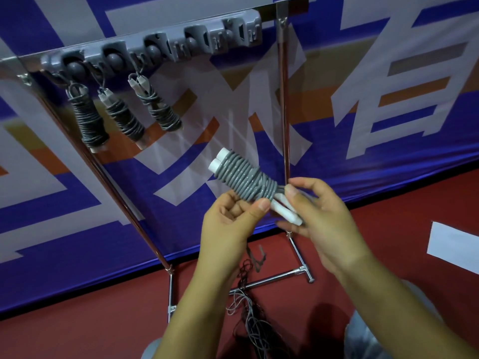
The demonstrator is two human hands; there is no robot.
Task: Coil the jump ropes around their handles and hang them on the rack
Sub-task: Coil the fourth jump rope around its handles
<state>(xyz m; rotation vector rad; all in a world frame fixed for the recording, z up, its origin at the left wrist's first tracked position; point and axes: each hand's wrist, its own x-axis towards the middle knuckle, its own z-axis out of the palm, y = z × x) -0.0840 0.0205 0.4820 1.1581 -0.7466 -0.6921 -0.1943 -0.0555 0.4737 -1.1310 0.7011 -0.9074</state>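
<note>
While three coiled ropes point(121, 112) already hang on the rack point(166, 45), the left hand point(228, 221) and right hand point(321, 216) both hold a fourth wound rope point(246, 177) just below it, so I think hanging comes next. More loose ropes point(254, 320) lie tangled on the floor point(77, 332) by the rack's metal foot point(285, 275), still to be coiled.

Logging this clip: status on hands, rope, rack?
Left hand and right hand both grip coiled jump rope, not yet hung. Three coiled ropes hang from rack. Right-side hooks free; nothing blocking.
</note>
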